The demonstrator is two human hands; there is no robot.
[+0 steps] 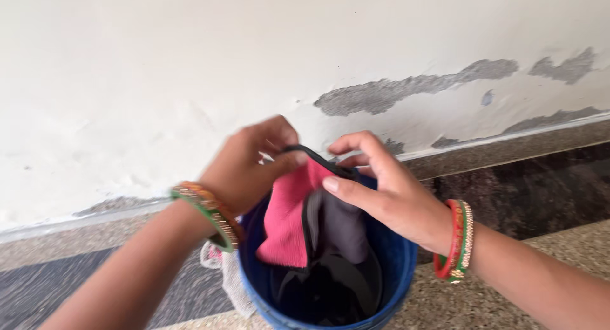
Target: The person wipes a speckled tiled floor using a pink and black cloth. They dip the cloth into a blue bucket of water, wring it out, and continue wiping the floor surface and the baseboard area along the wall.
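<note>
Head view, looking down at a blue plastic bucket [399, 260] standing on a speckled stone floor [508, 285] near the base of a white wall [190, 63].

Far left: left forearm enters from the lower left corner. Wrist carries a stack of bangles [210, 215], green, orange and gold. Just below this wrist, a bit of white cloth [232, 282] hangs over the outside of the bucket rim.

Left hand [244, 168]: fingers curled and pinched shut on the upper left edge of a pink garment [289, 219] with a black trim band [311, 155]. Thumb side is partly hidden behind the cloth.

Centre: garment is held up between both hands directly above the bucket mouth, its lower part hanging down inside. Pink fabric is on the left; a grey and black part [340, 225] hangs on the right. Below it, dark clothing lies in the bucket bottom; details are too dark to tell.

Right hand [381, 190]: fingers closed on the black trim at the upper right of the garment, thumb pressed against the grey fabric. Hands are close together but not touching, the trim stretched between them.

Right wrist: red, green and gold bangles [457, 241].

Far right: wall paint has peeled in grey patches [413, 88] above a dark stone skirting [527, 190].
</note>
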